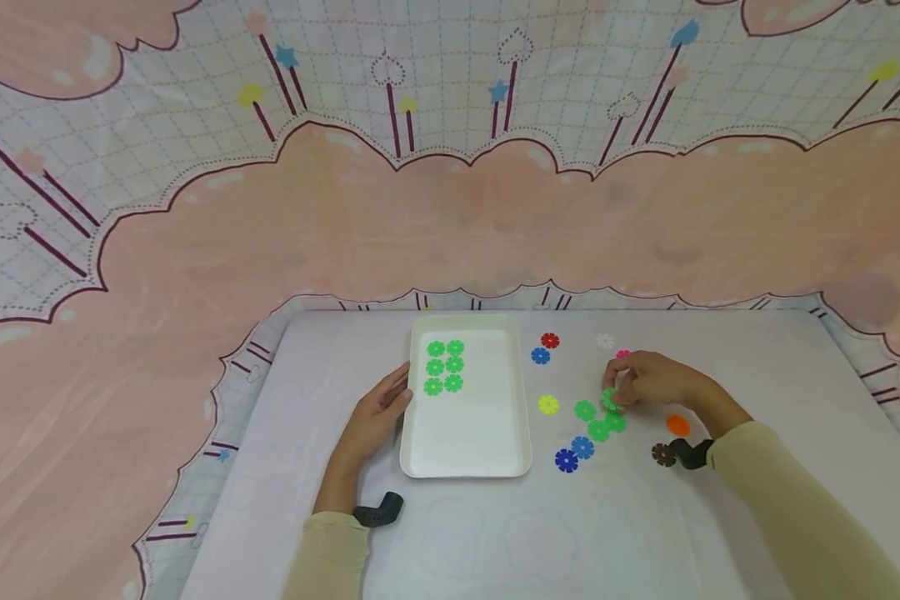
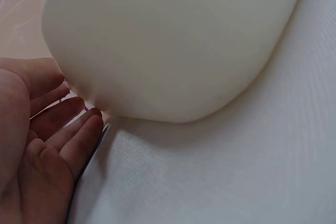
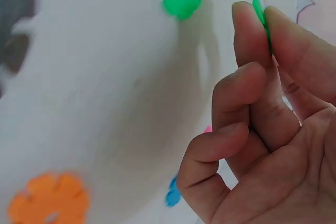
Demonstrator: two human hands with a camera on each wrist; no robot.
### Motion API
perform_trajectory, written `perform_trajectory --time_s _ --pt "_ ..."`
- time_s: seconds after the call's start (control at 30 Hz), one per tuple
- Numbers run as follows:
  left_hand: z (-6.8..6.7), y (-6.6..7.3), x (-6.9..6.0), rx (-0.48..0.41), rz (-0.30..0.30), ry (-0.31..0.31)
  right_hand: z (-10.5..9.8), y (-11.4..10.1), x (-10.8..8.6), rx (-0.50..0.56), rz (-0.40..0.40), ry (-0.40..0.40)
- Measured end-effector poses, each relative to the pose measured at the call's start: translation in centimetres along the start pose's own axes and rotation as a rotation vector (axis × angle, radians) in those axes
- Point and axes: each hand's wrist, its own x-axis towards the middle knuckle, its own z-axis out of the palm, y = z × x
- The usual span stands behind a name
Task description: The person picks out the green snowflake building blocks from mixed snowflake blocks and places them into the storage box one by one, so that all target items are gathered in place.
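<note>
A white tray holds several green flower-shaped discs in two columns at its upper left. The left hand touches the tray's left edge; in the left wrist view its fingertips meet the rim of the tray, the fingers of that hand slightly bent. My right hand pinches a green disc between thumb and finger. The right wrist view shows that disc edge-on in the right hand, above the table. Several more green discs lie just below it.
Right of the tray lie a red disc, blue discs, a yellow disc, a white disc, a pink disc, an orange disc and a brown disc. A patterned cloth hangs behind the table.
</note>
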Motion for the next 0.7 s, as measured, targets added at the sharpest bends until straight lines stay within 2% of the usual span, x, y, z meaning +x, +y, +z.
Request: perform_trajectory --time_s 0.2,0.47,0.7 --pt "0.0 0.2 -0.1 0.022 -0.028 0.003 0.4 -2.1 1.0 0.043 0.011 -0.011" --pt "0.1 0.0 0.2 0.054 -0.028 0.014 1.0 -4.7 2.3 0.073 -0.055 0.002" --pt "0.2 0.0 0.2 0.054 -0.047 0.018 1.5 -6.5 3.3 0.119 -0.079 0.014"
